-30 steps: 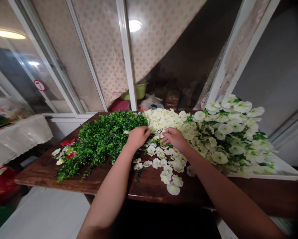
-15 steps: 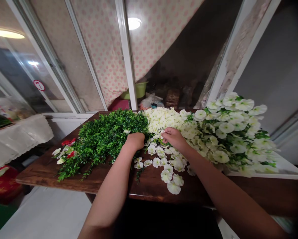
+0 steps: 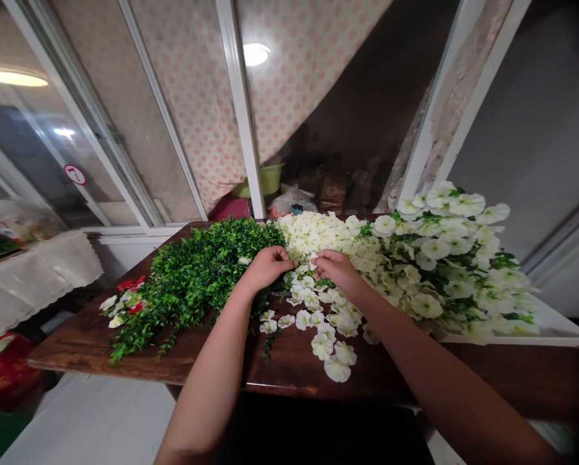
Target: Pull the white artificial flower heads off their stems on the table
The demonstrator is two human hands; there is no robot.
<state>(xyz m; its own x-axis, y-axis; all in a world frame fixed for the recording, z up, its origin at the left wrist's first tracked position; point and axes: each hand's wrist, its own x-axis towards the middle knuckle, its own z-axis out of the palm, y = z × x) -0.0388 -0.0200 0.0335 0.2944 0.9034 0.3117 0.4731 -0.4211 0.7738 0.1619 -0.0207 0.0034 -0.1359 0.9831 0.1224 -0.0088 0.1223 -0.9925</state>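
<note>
My left hand (image 3: pixel 266 267) and my right hand (image 3: pixel 336 268) meet over the middle of a dark wooden table (image 3: pixel 289 365), fingers curled in a pinch at the near edge of a heap of small cream flowers (image 3: pixel 318 234). What the fingers grip is too small to name. A green leafy mat (image 3: pixel 197 274) lies just left of my left hand. Loose white flowers (image 3: pixel 325 326) are scattered below both hands. A large bunch of white flowers with green leaves (image 3: pixel 448 265) spreads to the right.
A few red and white flowers (image 3: pixel 127 294) lie at the leafy mat's left end. A white tray (image 3: pixel 555 329) sits under the right bunch. Behind the table are window frames, a dotted curtain (image 3: pixel 289 84) and a green basin (image 3: pixel 270 177). A cloth-covered surface (image 3: pixel 32 271) stands left.
My left hand has lifted from the table edge of the greenery toward my right hand, so the fingertips nearly meet. The right hand has barely moved.
</note>
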